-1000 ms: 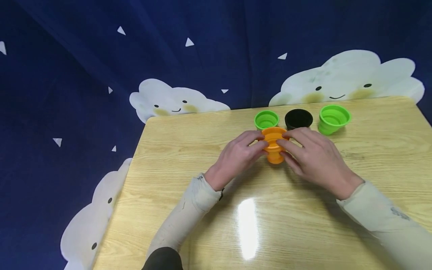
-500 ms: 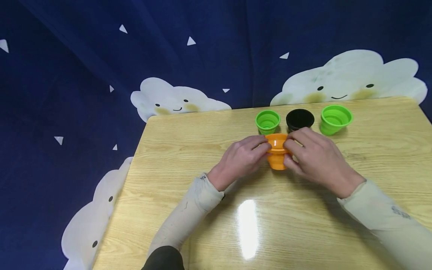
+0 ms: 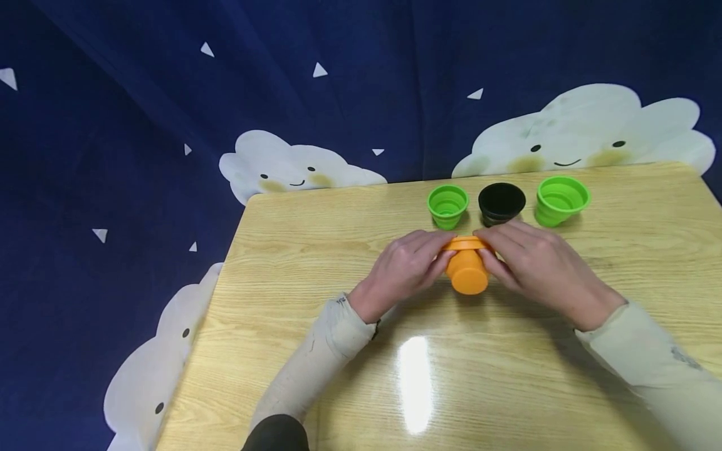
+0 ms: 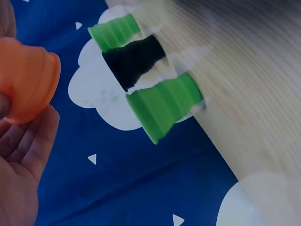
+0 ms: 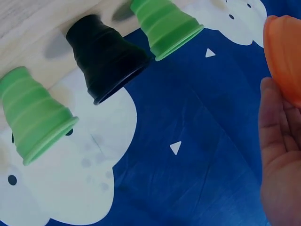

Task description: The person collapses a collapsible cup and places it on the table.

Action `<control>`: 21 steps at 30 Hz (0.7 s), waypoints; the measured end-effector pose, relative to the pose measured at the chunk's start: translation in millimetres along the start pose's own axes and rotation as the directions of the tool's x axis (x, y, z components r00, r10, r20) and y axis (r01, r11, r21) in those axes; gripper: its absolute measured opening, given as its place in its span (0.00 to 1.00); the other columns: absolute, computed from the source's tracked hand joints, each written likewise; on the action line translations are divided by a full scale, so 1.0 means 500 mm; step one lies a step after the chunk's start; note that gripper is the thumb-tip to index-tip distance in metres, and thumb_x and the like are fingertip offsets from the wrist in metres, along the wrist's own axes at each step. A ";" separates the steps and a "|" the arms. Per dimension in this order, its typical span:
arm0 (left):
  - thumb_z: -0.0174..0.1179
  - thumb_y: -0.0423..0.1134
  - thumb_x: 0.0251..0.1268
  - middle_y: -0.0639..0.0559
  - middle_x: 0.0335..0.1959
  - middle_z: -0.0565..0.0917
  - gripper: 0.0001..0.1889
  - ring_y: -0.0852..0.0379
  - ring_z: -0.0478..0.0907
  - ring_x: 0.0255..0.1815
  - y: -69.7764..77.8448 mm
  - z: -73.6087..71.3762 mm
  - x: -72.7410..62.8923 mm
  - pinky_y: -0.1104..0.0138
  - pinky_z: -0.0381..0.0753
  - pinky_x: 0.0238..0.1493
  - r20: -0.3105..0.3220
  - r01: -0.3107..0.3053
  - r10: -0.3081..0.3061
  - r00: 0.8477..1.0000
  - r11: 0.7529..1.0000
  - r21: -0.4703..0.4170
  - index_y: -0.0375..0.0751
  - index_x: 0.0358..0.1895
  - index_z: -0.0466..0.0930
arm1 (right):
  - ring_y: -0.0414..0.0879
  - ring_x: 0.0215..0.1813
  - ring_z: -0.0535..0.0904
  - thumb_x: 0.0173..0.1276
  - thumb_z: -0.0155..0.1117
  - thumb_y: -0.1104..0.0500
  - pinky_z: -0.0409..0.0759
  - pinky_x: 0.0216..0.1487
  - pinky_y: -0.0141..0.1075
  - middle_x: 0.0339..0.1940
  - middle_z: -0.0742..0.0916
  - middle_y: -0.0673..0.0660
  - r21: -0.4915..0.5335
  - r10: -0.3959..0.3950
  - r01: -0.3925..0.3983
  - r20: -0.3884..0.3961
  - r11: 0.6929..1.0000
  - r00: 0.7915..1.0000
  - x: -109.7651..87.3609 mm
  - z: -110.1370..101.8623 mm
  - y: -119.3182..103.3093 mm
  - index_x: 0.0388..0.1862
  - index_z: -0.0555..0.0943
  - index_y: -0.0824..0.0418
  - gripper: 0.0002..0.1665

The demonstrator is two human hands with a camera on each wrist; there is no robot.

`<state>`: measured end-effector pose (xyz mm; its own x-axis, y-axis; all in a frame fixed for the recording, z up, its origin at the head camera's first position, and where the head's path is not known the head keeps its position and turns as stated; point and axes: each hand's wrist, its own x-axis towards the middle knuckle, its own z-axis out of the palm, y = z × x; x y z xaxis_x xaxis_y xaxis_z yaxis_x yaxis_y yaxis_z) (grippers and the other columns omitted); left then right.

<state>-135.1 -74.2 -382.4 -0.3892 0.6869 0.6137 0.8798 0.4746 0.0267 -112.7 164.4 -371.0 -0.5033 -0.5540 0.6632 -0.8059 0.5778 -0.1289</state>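
Both hands hold an orange collapsible cup (image 3: 469, 272) by its rim, over the middle of the table. Its base faces the head camera and its mouth points away toward the curtain. On the left side of the rim, my left hand (image 3: 407, 266) pinches with thumb and fingers. My right hand (image 3: 533, 266) grips the opposite side the same way. Ridged orange walls of the cup (image 4: 29, 80) show in the left wrist view, with fingers along the rim. In the right wrist view only part of the cup (image 5: 287, 56) appears, at the right edge.
Behind the hands, a smaller green cup (image 3: 447, 205), a black cup (image 3: 501, 202) and a larger green cup (image 3: 561, 199) stand upright in a row near the back edge of the wooden table (image 3: 293, 250). A dark blue curtain (image 3: 338, 37) with clouds hangs behind.
The orange cup has tipped over, so its base now faces the head camera instead of its open mouth. It has come slightly nearer, and both hands have turned with it.
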 end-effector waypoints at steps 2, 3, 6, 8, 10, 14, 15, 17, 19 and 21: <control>0.62 0.37 0.72 0.44 0.45 0.88 0.14 0.55 0.86 0.43 0.004 0.004 0.003 0.73 0.80 0.54 -0.026 0.021 -0.021 0.999 0.999 -0.027 0.30 0.53 0.81 | 0.58 0.40 0.84 0.82 0.44 0.49 0.84 0.43 0.56 0.40 0.87 0.63 -0.006 0.003 -0.003 -0.020 1.000 1.000 -0.002 0.005 -0.001 0.50 0.81 0.73 0.29; 0.62 0.36 0.71 0.44 0.44 0.88 0.14 0.55 0.86 0.42 0.006 0.008 0.004 0.74 0.80 0.54 -0.042 0.039 -0.041 0.998 0.998 -0.042 0.30 0.53 0.82 | 0.59 0.40 0.84 0.83 0.43 0.50 0.84 0.43 0.56 0.41 0.87 0.65 -0.009 0.008 -0.008 -0.029 1.000 1.000 -0.003 0.009 -0.002 0.51 0.81 0.74 0.29; 0.63 0.34 0.70 0.46 0.39 0.88 0.14 0.58 0.84 0.36 0.015 0.015 0.010 0.78 0.80 0.47 -0.073 0.134 -0.150 0.986 0.974 -0.184 0.30 0.54 0.81 | 0.61 0.42 0.82 0.84 0.41 0.48 0.84 0.43 0.56 0.42 0.85 0.67 0.007 0.045 -0.045 -0.053 0.999 0.998 -0.004 0.020 -0.003 0.53 0.78 0.75 0.31; 0.63 0.33 0.70 0.47 0.35 0.86 0.14 0.60 0.81 0.32 0.019 0.018 0.014 0.79 0.80 0.41 -0.072 0.201 -0.240 0.968 0.916 -0.347 0.32 0.55 0.80 | 0.61 0.43 0.82 0.84 0.41 0.46 0.84 0.44 0.56 0.43 0.85 0.67 0.041 0.097 -0.095 -0.061 0.995 0.993 -0.005 0.025 -0.005 0.54 0.78 0.75 0.32; 0.63 0.33 0.70 0.48 0.34 0.85 0.13 0.62 0.79 0.31 0.022 0.017 0.017 0.77 0.80 0.37 -0.045 0.253 -0.319 0.947 0.823 -0.509 0.34 0.54 0.78 | 0.60 0.44 0.82 0.82 0.51 0.50 0.84 0.44 0.56 0.44 0.85 0.66 0.080 0.160 -0.154 -0.070 0.985 0.985 -0.006 0.027 -0.006 0.55 0.78 0.74 0.25; 0.66 0.25 0.64 0.42 0.43 0.85 0.10 0.59 0.82 0.43 0.028 0.002 0.012 0.66 0.86 0.43 0.020 0.274 -0.382 0.924 0.622 -0.733 0.33 0.46 0.79 | 0.58 0.43 0.84 0.65 0.70 0.70 0.85 0.46 0.49 0.45 0.87 0.66 0.143 0.299 -0.284 -0.094 0.948 0.950 -0.008 0.030 -0.009 0.55 0.80 0.73 0.19; 0.68 0.23 0.60 0.40 0.46 0.85 0.10 0.57 0.81 0.46 0.031 -0.005 0.011 0.63 0.86 0.45 0.026 0.266 -0.379 0.925 0.596 -0.758 0.32 0.43 0.80 | 0.58 0.42 0.85 0.59 0.71 0.75 0.85 0.47 0.43 0.45 0.87 0.66 0.157 0.334 -0.317 -0.100 0.935 0.937 -0.008 0.030 -0.010 0.54 0.80 0.73 0.23; 0.73 0.21 0.52 0.36 0.49 0.83 0.12 0.53 0.81 0.51 0.038 -0.016 0.011 0.61 0.86 0.46 0.018 0.241 -0.365 0.931 0.576 -0.781 0.30 0.38 0.81 | 0.57 0.41 0.85 0.54 0.72 0.78 0.80 0.50 0.30 0.45 0.88 0.66 0.182 0.399 -0.377 -0.105 0.908 0.911 -0.007 0.031 -0.011 0.53 0.81 0.73 0.25; 0.77 0.20 0.45 0.33 0.49 0.83 0.13 0.50 0.81 0.51 0.046 -0.024 0.013 0.62 0.86 0.45 -0.018 0.217 -0.354 0.935 0.611 -0.761 0.29 0.34 0.82 | 0.57 0.39 0.85 0.53 0.72 0.79 0.73 0.49 0.21 0.44 0.88 0.65 0.202 0.441 -0.415 -0.105 0.887 0.891 -0.005 0.034 -0.012 0.53 0.82 0.73 0.25; 0.79 0.22 0.42 0.34 0.46 0.84 0.14 0.49 0.82 0.48 0.048 -0.020 0.014 0.66 0.86 0.43 -0.070 0.199 -0.351 0.934 0.672 -0.713 0.29 0.31 0.83 | 0.56 0.38 0.86 0.53 0.72 0.79 0.67 0.48 0.16 0.43 0.88 0.66 0.216 0.455 -0.426 -0.104 0.878 0.884 -0.002 0.038 -0.012 0.52 0.82 0.73 0.25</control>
<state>-113.7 -63.7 -369.5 -0.6532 0.4366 0.6186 0.7083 0.0633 0.7031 -113.3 150.0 -384.6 -0.7792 -0.1647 0.6048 -0.5609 0.6139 -0.5554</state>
